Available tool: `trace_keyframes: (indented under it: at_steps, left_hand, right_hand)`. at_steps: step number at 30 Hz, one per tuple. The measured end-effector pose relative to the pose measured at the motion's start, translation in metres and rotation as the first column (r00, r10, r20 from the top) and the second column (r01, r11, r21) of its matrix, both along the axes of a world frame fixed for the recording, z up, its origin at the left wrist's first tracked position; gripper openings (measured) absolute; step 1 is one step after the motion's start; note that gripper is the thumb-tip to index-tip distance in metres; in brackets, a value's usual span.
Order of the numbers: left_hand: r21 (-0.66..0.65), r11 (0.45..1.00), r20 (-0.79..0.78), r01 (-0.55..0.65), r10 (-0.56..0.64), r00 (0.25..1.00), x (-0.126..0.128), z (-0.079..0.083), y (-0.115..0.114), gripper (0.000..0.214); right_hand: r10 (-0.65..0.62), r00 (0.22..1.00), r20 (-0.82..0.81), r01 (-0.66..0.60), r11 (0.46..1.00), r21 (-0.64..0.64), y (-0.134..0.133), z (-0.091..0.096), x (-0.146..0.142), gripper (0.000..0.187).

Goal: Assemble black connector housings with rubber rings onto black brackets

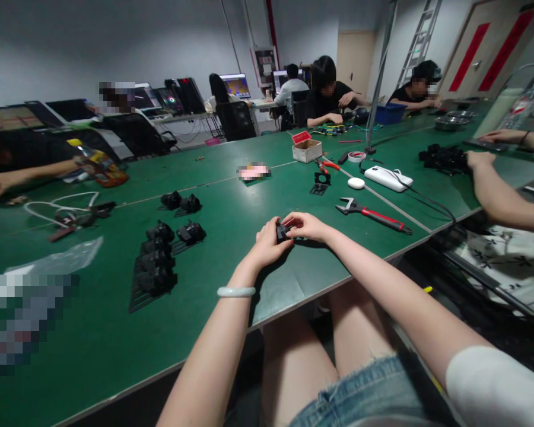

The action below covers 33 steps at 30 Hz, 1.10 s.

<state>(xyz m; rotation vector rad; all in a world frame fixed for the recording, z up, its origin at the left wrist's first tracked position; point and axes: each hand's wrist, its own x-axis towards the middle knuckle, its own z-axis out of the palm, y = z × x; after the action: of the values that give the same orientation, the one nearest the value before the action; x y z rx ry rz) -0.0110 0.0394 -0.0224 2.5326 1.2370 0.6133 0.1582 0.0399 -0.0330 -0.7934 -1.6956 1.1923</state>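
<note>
My left hand [267,242] and my right hand [307,226] meet over the near edge of the green table [231,201]. Both are closed around one small black part [282,231] held between their fingers just above the tabletop. A pale bangle [235,291] circles my left wrist. To the left, several similar black parts [158,261] lie in a row on the table, with two more pairs [181,203] farther back.
A red-handled adjustable wrench [374,214], a black bracket [321,182], a white power bank [388,178], a tape roll [356,156] and a small cardboard box [307,150] lie ahead right. A neighbour's forearm [501,193] rests at right. Other people sit around the table. A plastic bag [56,261] lies at left.
</note>
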Motion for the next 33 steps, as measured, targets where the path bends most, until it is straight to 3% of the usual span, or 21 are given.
trace_keyframes:
  at_steps: [19, 33]
  left_hand:
    - [0.02, 1.0, 0.022, -0.007, 0.006, 1.0, -0.001, 0.0, -0.002, 0.066]
    - [0.021, 1.0, 0.022, -0.003, 0.002, 1.0, -0.003, 0.0, -0.004, 0.065]
  right_hand:
    - [-0.023, 0.999, -0.03, 0.022, 1.0, -0.018, -0.005, 0.001, -0.004, 0.033]
    - [-0.073, 0.995, 0.074, 0.067, 0.995, 0.077, 0.0, -0.009, -0.003, 0.035]
